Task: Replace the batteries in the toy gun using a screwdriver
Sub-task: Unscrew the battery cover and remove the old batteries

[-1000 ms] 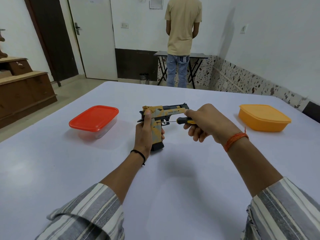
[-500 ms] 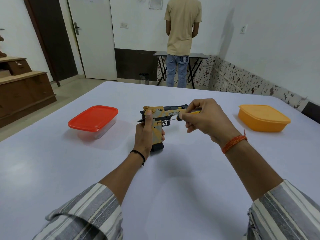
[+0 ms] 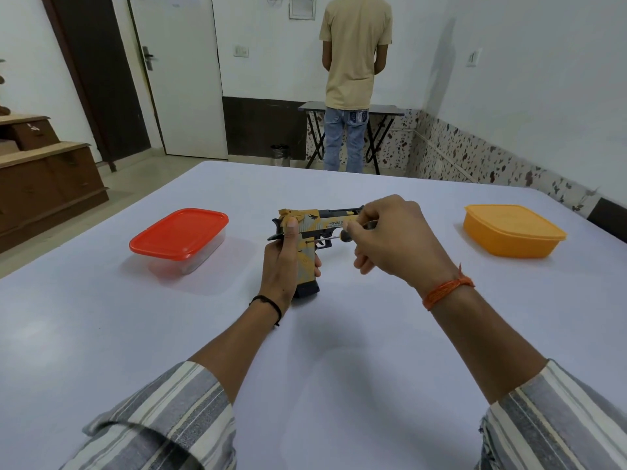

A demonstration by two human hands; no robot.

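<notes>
A yellow and black toy gun [image 3: 317,222] stands upright on its grip base on the white table [image 3: 339,334], barrel pointing right. My left hand [image 3: 283,266] is wrapped around its grip, thumb up on the rear of the slide. My right hand [image 3: 390,239] pinches a small screwdriver [image 3: 334,237] by its dark handle; most of the handle is hidden by my fingers. The thin shaft runs left and its tip meets the side of the gun just above the grip.
A clear box with a red lid [image 3: 179,238] sits on the table to the left. An orange lidded box [image 3: 512,229] sits to the right. A person [image 3: 354,79] stands with their back turned beyond the table's far edge, by a small folding table [image 3: 314,106].
My right hand has turned on the screwdriver, rising from a low fist to a fingertip pinch, and the handle is now more covered. The gun and my left hand have stayed in place.
</notes>
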